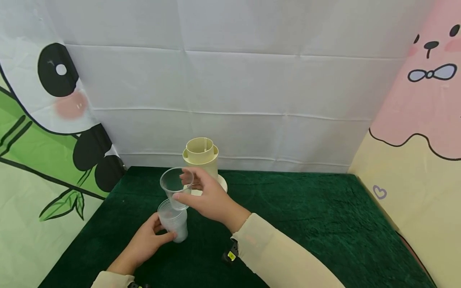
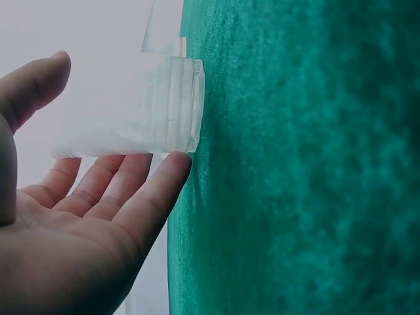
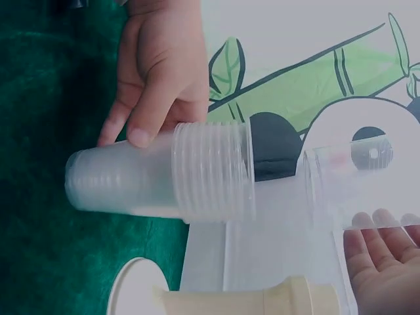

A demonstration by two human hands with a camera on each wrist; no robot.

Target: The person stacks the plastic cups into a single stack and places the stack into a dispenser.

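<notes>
My left hand (image 1: 145,242) is at a stack of clear plastic cups (image 1: 176,224) that stands on the cloth, thumb on one side and fingers on the other. In the left wrist view the fingers (image 2: 147,197) lie along the side of the stack (image 2: 131,105). Above the stack, my right hand (image 1: 207,194) holds a single clear plastic cup (image 1: 174,186) between thumb and fingers. This cup (image 3: 348,184) is apart from the rim of the stack (image 3: 213,170) in the right wrist view, tilted in the head view.
Behind the right hand stands a cream cylindrical holder (image 1: 201,156) on a round base (image 1: 223,183), partly hidden by the hand. Dark green cloth (image 1: 306,216) covers the table. A white fabric backdrop (image 1: 234,80) hangs behind, with printed cartoon panels at both sides.
</notes>
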